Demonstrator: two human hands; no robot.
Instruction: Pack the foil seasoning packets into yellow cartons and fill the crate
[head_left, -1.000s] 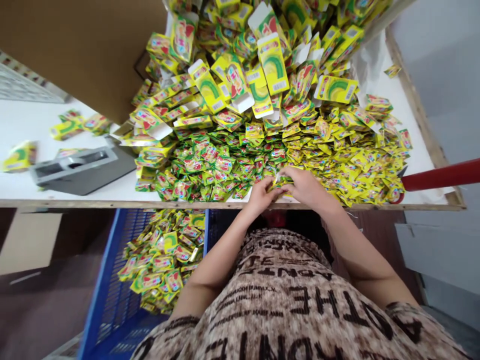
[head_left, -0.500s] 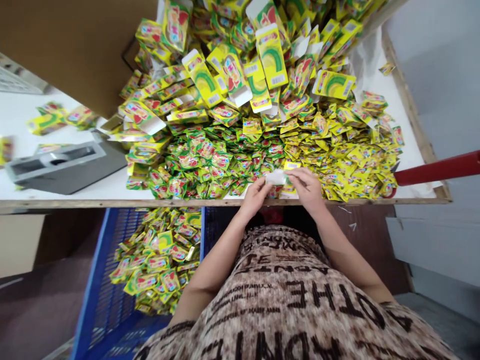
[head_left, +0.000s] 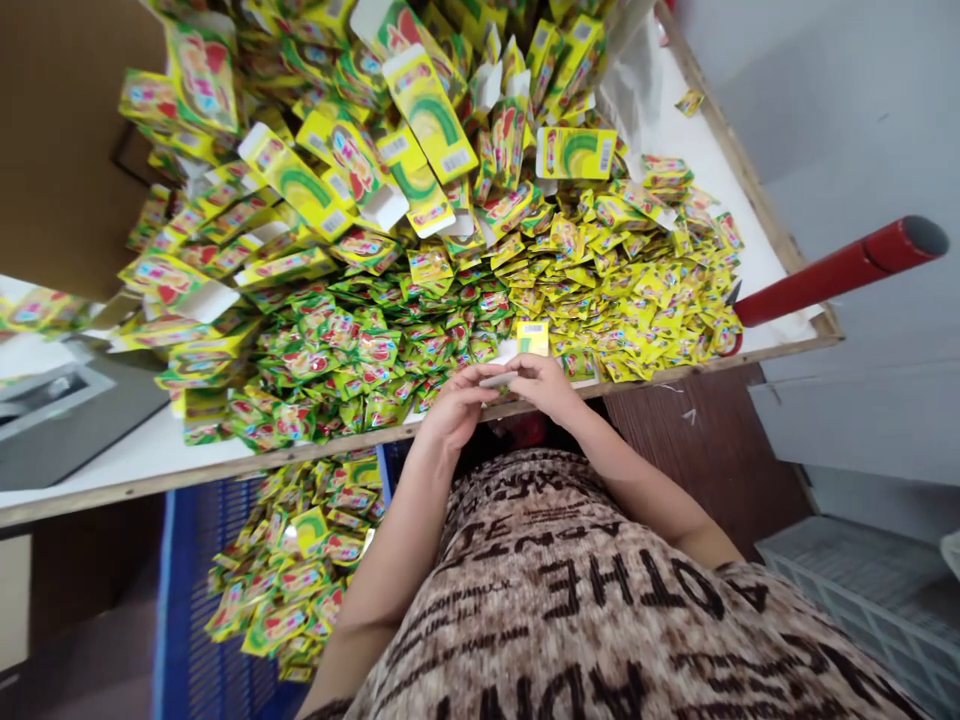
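Note:
My left hand (head_left: 454, 408) and my right hand (head_left: 551, 388) meet at the table's front edge, fingers closed on a small carton (head_left: 498, 380). Only its pale end shows between the fingertips; the rest is hidden. Just beyond my right hand lies a yellow carton (head_left: 532, 336) with a barcode. Green-and-red sachets (head_left: 375, 350) are heaped ahead of my left hand. Yellow sachets (head_left: 637, 310) spread out on the right. Behind both heaps rises a pile of printed cartons (head_left: 431, 115), some with white flaps standing up.
A blue crate (head_left: 176, 600) below the table edge holds several filled-looking cartons (head_left: 300, 570). On the left stand a grey box-shaped device (head_left: 97, 420) and a large brown cardboard box (head_left: 67, 120). A red tubular handle (head_left: 840, 270) juts over the table's right edge.
The view has turned, so the table edge now slants. My hands have drawn closer together around the carton, and its broad white face has turned to a thin pale edge.

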